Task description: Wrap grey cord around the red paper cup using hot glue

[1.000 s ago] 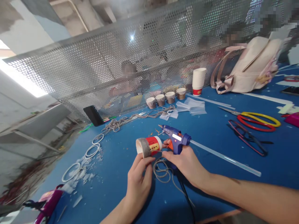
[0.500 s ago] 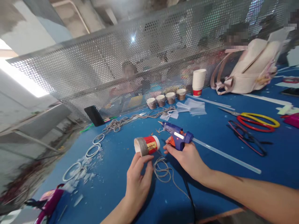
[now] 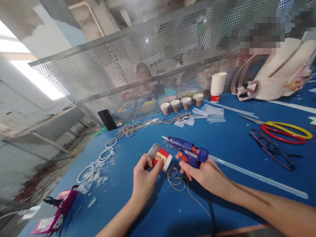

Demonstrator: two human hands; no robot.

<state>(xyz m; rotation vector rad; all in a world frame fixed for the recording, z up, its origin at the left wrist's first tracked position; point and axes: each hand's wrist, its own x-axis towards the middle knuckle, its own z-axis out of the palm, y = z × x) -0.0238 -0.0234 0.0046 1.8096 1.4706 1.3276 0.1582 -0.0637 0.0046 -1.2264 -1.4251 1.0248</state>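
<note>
My left hand [image 3: 145, 174] grips a red and white paper cup [image 3: 166, 162] lying on its side, its left end wound with grey cord. In my right hand [image 3: 204, 172] is a blue hot glue gun [image 3: 186, 149], its nozzle pointing left, just above and to the right of the cup. A long clear glue stick [image 3: 259, 176] sticks out of the gun's back. Loose grey cord [image 3: 176, 179] lies coiled on the table below the cup. Whether the nozzle touches anything is hard to tell; it looks apart from the cup.
Several cord-wrapped cups [image 3: 186, 103] line the perforated metal screen [image 3: 111, 72], beside stacked paper cups [image 3: 218, 87]. Scissors [image 3: 283, 130] and glasses [image 3: 271, 149] lie right. White rings [image 3: 85, 174], scraps and a phone [image 3: 107, 120] are left. A backpack [image 3: 271, 79] stands far right; people sit beyond.
My left hand has turned the cup, tipping its bare end down to the right, and shifted its grip over the side. The glue gun's nozzle now sits closer to the cord-wound end.
</note>
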